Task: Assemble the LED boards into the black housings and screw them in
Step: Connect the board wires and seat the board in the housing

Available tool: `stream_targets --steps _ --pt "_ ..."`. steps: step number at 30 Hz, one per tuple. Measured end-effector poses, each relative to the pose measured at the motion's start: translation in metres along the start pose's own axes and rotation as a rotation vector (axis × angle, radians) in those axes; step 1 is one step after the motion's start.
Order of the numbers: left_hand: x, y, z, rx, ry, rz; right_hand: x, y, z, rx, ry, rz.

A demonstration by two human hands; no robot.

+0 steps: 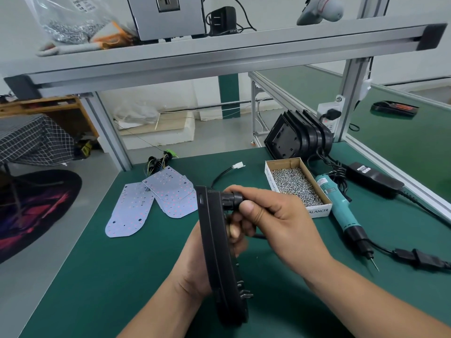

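Observation:
I hold a black housing (217,252) on edge above the green mat, its narrow side toward me. My left hand (195,269) grips it from behind, fingers wrapped round its far side. My right hand (273,218) pinches the round black cable fitting (233,200) on the housing's back; a black cable with a white plug (238,165) runs off from there. Three white LED boards (156,198) lie overlapped on the mat at the left. A stack of black housings (297,137) stands at the back right.
A cardboard box of screws (296,186) sits right of my hands, beside a teal electric screwdriver (341,211) with its cord and power supply (374,179). A wire bundle (158,162) lies behind the boards. An aluminium shelf frame (219,57) crosses overhead. The mat's left edge drops to the floor.

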State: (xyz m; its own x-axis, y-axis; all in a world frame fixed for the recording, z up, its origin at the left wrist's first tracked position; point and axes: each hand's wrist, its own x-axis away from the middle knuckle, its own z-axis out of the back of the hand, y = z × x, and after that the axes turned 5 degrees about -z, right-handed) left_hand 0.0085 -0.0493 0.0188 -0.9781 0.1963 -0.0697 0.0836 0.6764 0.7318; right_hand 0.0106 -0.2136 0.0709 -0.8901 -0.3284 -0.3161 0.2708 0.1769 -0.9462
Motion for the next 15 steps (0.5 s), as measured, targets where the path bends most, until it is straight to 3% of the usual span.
stream_targets --steps 3,12,15 --pt "0.003 0.006 -0.01 -0.131 -0.054 -0.083 0.0 -0.002 0.005 0.152 -0.048 0.042" --pt "0.004 0.011 -0.021 -0.203 0.057 -0.071 -0.003 0.001 0.011 0.381 -0.047 0.125" --pt "0.002 0.007 -0.014 -0.215 0.105 -0.105 -0.01 0.001 0.016 0.398 -0.035 0.031"
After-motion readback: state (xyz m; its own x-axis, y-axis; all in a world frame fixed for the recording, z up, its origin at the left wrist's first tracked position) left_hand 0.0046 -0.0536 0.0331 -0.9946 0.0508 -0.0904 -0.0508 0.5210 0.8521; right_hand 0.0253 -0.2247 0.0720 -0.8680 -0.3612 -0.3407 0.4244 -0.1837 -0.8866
